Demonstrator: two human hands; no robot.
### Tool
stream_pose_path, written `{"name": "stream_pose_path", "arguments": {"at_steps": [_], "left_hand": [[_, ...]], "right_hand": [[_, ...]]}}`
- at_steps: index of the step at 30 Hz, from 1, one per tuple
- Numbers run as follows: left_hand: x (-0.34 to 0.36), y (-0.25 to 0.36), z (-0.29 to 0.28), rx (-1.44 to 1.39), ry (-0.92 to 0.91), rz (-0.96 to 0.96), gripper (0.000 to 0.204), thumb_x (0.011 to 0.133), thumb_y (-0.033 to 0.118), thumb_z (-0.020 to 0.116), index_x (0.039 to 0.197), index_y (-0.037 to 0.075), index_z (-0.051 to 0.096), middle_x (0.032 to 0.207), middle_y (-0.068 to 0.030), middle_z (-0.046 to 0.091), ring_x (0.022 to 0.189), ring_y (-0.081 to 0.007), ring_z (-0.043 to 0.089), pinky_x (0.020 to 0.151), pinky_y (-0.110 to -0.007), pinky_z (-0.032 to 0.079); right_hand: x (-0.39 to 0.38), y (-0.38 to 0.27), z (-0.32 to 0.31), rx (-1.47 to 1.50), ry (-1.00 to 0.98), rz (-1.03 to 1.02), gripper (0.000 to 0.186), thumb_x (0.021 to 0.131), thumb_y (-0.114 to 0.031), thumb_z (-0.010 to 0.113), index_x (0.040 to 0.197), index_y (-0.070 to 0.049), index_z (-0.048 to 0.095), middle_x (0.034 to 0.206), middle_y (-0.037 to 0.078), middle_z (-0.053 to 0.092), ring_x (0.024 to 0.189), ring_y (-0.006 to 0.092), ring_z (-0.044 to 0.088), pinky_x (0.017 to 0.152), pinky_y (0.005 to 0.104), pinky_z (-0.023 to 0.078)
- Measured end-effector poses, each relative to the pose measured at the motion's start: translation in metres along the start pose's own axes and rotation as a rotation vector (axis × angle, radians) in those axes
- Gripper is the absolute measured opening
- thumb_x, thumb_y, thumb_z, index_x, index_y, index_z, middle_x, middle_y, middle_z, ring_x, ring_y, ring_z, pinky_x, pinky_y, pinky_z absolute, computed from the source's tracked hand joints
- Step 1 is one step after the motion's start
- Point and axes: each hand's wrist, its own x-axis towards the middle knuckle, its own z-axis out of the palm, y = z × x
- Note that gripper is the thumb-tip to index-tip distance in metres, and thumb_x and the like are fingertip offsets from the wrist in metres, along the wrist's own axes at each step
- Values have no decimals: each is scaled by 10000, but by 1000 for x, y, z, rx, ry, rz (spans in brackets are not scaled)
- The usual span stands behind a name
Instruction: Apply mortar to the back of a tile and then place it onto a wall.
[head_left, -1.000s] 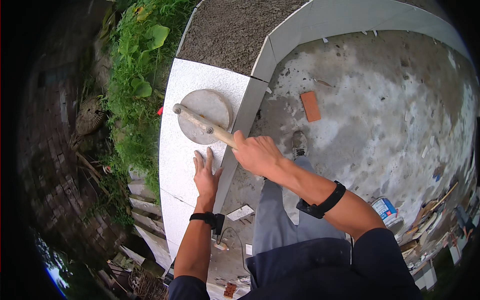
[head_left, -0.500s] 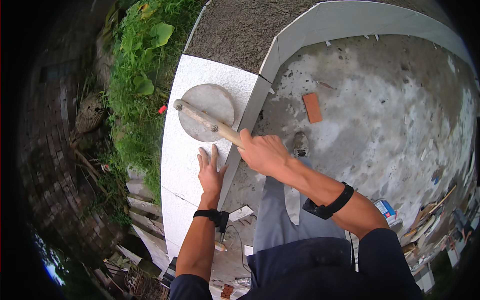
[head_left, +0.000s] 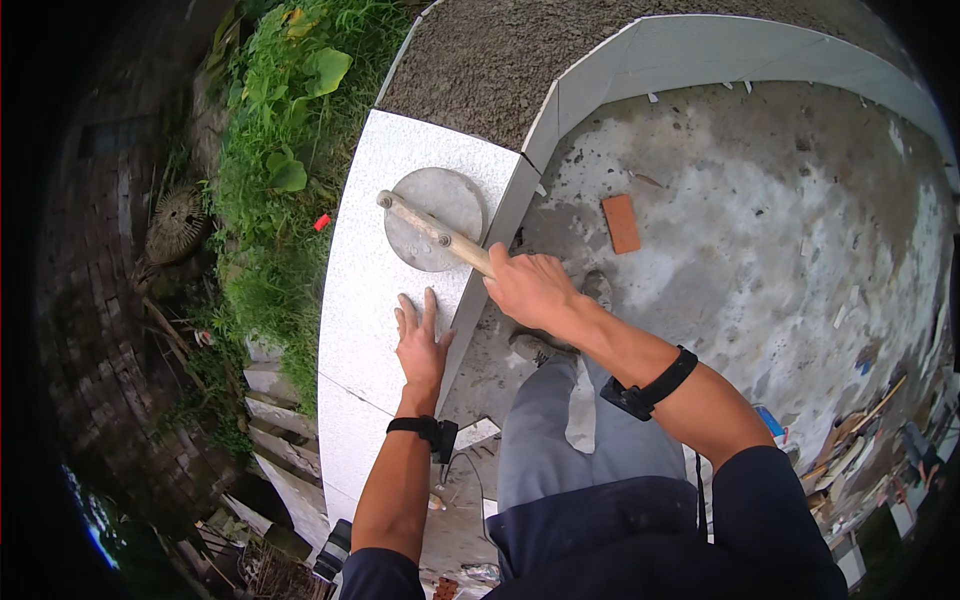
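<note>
A flat round grey tamper (head_left: pixel 446 196) with a wooden handle bolted across its disc is gripped by my right hand (head_left: pixel 535 288), fingers wrapped round the handle's near end. The disc lies over the white speckled slab (head_left: pixel 362 310) near its far end; whether it touches the surface I cannot tell. On the same slab, just nearer than the disc, rests my left hand (head_left: pixel 422 345) with its fingers spread, holding nothing. A seam separates this slab from another white slab closer to me.
Beyond the slab lies a bed of rough grey mortar (head_left: pixel 480 70), edged by a curved pale panel (head_left: pixel 680 55). An orange brick (head_left: pixel 620 223) sits on the stained concrete floor (head_left: pixel 720 270) to the right. Green plants (head_left: pixel 290 130) grow along the left. Scrap wood (head_left: pixel 855 435) lies lower right.
The tamper has shifted right across the slab with my right hand. My left hand stays nearly in place. A second shoe has come into sight below the right forearm.
</note>
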Motion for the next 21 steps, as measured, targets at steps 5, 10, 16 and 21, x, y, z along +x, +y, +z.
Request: {"name": "stream_pose_path", "arguments": {"at_steps": [5, 10, 16, 21], "left_hand": [[-5, -2, 3, -17, 4, -29, 974, 694, 206, 881, 1535, 233, 391, 1528, -315, 351, 1349, -498, 438, 1011, -448, 509], [-43, -35, 7, -100, 42, -89, 925, 701, 204, 874, 1511, 197, 428, 1526, -276, 384, 1356, -416, 468, 1031, -425, 500], [-158, -115, 49, -57, 119, -183, 834, 721, 190, 864, 1456, 97, 482, 1500, -251, 436, 1333, -385, 502, 1034, -390, 504], [-188, -129, 67, -117, 164, -225, 767, 730, 141, 845, 1422, 90, 517, 1495, -233, 450, 1349, -341, 499, 1042, -384, 503]], "right_hand": [[1, -8, -3, -29, -52, 49, 301, 924, -231, 543, 1036, 48, 526, 808, 278, 691, 810, 444, 699, 769, 552, 532], [11, -16, 7, -42, -75, 79, 376, 957, -325, 535, 1068, 34, 523, 893, 281, 684, 899, 457, 672, 808, 547, 500], [1, -24, 26, -64, 30, 50, 415, 1002, -388, 505, 1026, 26, 509, 820, 265, 655, 822, 473, 642, 730, 551, 469], [-33, -70, 84, -104, -31, -89, 381, 1003, -364, 521, 1008, 16, 493, 764, 263, 640, 773, 480, 633, 688, 547, 465]]}}
